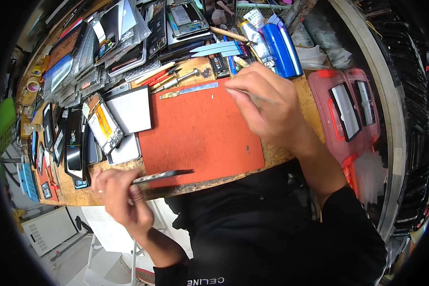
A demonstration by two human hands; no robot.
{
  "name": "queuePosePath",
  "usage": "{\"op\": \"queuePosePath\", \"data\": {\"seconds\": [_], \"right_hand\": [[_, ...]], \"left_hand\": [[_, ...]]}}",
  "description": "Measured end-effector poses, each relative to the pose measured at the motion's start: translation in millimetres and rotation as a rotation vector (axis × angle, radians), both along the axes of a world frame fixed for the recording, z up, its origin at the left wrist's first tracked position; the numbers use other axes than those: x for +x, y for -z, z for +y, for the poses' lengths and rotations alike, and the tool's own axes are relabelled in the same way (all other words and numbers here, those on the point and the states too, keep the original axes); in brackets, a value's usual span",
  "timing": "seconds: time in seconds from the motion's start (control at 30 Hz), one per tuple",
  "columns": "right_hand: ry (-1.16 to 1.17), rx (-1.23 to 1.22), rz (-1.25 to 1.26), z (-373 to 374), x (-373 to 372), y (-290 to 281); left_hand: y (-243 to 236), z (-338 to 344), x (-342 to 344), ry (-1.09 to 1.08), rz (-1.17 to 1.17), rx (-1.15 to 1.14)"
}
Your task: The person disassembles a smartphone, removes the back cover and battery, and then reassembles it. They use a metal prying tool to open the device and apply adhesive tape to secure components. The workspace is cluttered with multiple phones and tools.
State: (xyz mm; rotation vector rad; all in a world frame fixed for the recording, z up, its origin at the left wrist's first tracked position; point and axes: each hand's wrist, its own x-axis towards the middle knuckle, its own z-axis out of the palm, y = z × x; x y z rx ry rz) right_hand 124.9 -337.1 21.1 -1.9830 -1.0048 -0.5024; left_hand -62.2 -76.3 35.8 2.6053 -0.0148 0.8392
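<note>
My left hand [126, 200] grips a thin, flat dark object [169, 174], seen nearly edge-on above the front edge of the orange-red mat [200, 133]. My right hand [264, 102] is raised over the mat's right side, fingers closed on a slim metal tool [260, 97], largely hidden by the fingers. A flat metal strip with a worn handle [188, 89] lies along the mat's back edge. At the mat's left, an opened phone with an orange ribbon [102, 121] lies beside a white panel [128, 108].
Stacked phone parts and screens [81, 57] crowd the wooden bench [90, 195]. Behind the mat are screwdrivers [162, 78] and a blue cylinder [279, 50]. A pink plastic case [326, 128] sits at the right. A white chair [105, 269] stands below the bench.
</note>
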Motion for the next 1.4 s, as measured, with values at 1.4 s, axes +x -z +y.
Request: {"op": "queuePosePath", "data": {"seconds": [1.4], "right_hand": [[-0.358,0.071,0.264,6.4,-23.1,45.1]], "left_hand": [[40.7,-39.5,60.9,0.251,0.262,0.054]]}}
